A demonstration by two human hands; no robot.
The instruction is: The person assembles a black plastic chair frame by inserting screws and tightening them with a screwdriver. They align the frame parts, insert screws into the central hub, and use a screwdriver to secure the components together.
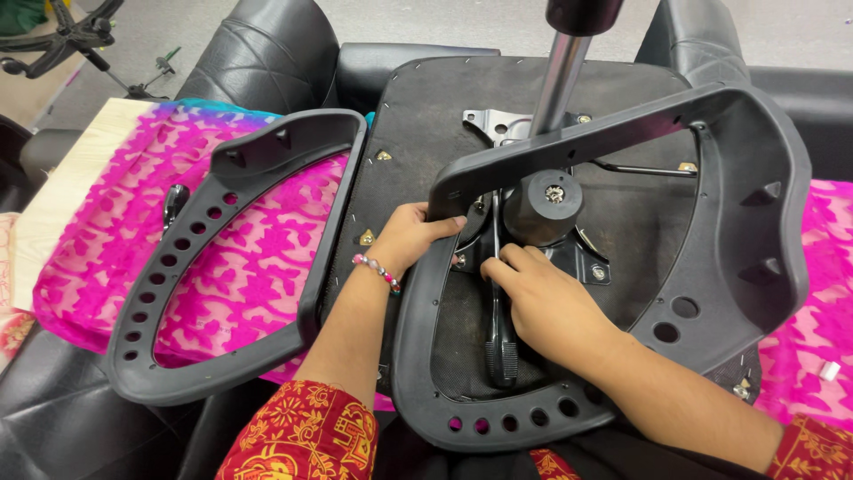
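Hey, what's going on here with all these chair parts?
A person is working on an upturned office chair seat. The left hand grips the inner edge of a black armrest frame lying over the seat, while the right hand reaches through it to the metal mechanism beside the gas cylinder. A second armrest frame lies apart on pink cloth.

Gas-lift column [562,71] cut off at top edge — right hand's fingertips [494,265] hidden behind lever
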